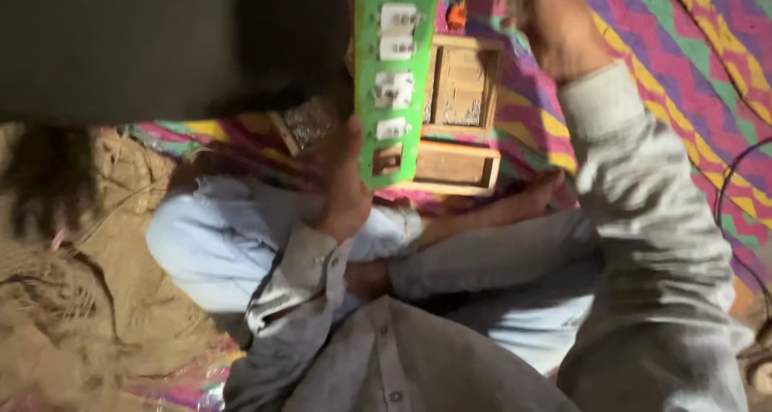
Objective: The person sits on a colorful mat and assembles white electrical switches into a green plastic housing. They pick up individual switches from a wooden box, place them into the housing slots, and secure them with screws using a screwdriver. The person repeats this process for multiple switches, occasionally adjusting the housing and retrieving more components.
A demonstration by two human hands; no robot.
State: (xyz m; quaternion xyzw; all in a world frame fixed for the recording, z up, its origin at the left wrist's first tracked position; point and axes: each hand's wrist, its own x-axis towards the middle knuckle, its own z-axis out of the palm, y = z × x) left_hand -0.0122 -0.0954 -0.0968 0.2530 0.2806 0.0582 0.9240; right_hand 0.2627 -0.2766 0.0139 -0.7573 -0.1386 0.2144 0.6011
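- Your left hand (347, 188) grips the lower edge of the green switch board (396, 74), holding it upright in the middle of the view, in front of your lap.
- White switches (396, 42) run down its face.
- Just behind it sits a wooden box (460, 114) on the zigzag-patterned mat (683, 66).
- Your right hand (551, 18) is raised at the top edge; its grip can't be made out.
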